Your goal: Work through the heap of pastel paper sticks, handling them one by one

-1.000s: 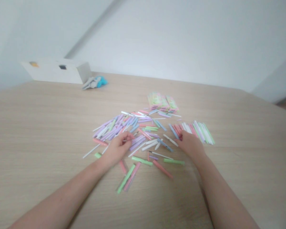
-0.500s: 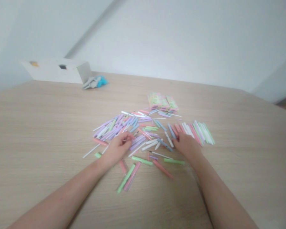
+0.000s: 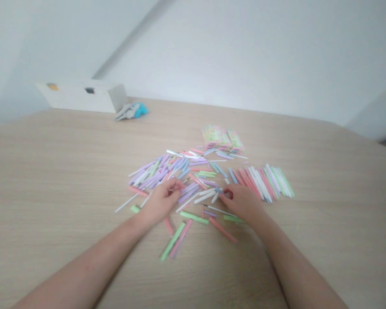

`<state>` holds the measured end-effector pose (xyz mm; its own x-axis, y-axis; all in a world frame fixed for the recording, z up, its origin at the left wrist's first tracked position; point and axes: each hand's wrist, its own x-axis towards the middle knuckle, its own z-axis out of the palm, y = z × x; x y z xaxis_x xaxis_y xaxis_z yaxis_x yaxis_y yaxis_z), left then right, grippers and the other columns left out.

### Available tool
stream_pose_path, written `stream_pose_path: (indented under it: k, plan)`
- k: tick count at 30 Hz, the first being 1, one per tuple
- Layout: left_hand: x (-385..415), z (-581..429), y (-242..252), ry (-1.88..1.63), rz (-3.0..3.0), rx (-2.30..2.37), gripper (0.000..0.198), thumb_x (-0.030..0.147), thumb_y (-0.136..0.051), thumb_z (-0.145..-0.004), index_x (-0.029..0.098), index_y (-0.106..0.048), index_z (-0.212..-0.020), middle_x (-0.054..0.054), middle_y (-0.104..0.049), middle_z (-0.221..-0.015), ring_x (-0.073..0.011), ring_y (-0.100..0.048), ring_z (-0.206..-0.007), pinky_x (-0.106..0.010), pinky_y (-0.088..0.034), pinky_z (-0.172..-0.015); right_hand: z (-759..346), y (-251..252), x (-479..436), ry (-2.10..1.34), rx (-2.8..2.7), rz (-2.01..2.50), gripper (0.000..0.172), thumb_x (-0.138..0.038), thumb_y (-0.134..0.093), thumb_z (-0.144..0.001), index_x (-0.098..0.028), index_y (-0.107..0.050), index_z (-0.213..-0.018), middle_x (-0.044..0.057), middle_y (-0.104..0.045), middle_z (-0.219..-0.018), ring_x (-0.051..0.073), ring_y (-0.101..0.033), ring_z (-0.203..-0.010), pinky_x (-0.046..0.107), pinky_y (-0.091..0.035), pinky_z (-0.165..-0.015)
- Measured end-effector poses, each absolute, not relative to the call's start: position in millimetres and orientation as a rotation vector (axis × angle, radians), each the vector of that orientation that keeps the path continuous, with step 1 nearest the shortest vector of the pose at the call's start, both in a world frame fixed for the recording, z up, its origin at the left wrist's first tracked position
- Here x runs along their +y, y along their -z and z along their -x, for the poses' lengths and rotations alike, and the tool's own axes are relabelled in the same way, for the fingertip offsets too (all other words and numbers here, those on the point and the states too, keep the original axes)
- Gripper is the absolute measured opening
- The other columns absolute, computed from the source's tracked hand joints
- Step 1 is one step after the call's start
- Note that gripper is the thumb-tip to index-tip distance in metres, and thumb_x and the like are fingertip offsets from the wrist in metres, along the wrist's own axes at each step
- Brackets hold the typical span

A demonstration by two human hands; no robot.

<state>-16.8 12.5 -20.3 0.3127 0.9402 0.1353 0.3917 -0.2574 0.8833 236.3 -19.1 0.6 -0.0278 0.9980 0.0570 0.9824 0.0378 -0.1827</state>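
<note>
A loose heap of slim pastel pens (image 3: 157, 171) in purple, white, blue, green and coral lies between my hands. My left hand (image 3: 162, 198) rests at the heap's lower edge, fingers curled in beside some purple pens (image 3: 189, 191); whatever they may hold is hidden. My right hand (image 3: 244, 201) reaches in from the other side, its thumb and fingers closed on the end of a blue pen (image 3: 219, 190) lying near white pens (image 3: 204, 196). Just beyond that hand, a row of pens (image 3: 260, 182) lies side by side. Blur hides finer detail.
Behind the heap stand stacked pink-and-green packs (image 3: 221, 137). A white box (image 3: 80, 98) sits at the back left, with a crumpled grey and blue item (image 3: 132, 111) beside it. Green pens (image 3: 173, 241) and coral pens (image 3: 223, 230) lie scattered towards me. A wall borders the table.
My right hand has moved left from the near end of the row to the blue pen in the scattered group. My left hand has hardly moved. The view has shifted slightly.
</note>
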Motion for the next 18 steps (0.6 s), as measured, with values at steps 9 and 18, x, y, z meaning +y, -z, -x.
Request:
stream_pose_path:
  k: [9,18]
  plan:
    - [-2.1,8.3,11.8,-0.737,-2.048,1.066,0.014,0.017,-0.044,-0.082,0.016,-0.059,-0.083,0.003,-0.051,-0.064,-0.0108,-0.046,-0.058,-0.021,-0.033,-0.056,-236.9,5.7,-13.0,-0.241,-2.029,1.832,0.025,-0.036,-0.053,-0.083,-0.016,-0.066,-0.075,0.004,-0.066,-0.070,0.016,-0.058,-0.064,0.026,-0.038,-0.059]
    - [-12.1,4.5,5.6,-0.620,-2.099,0.933,0.016,0.029,-0.048,-0.087,0.018,-0.059,-0.088,0.005,-0.048,-0.060,-0.0091,-0.044,-0.054,-0.020,-0.030,-0.051,-202.6,-11.0,-13.0,-1.016,-1.702,1.572,0.025,-0.041,-0.052,-0.082,-0.018,-0.061,-0.076,-0.003,-0.057,-0.054,0.013,-0.054,-0.047,0.023,-0.040,-0.044]
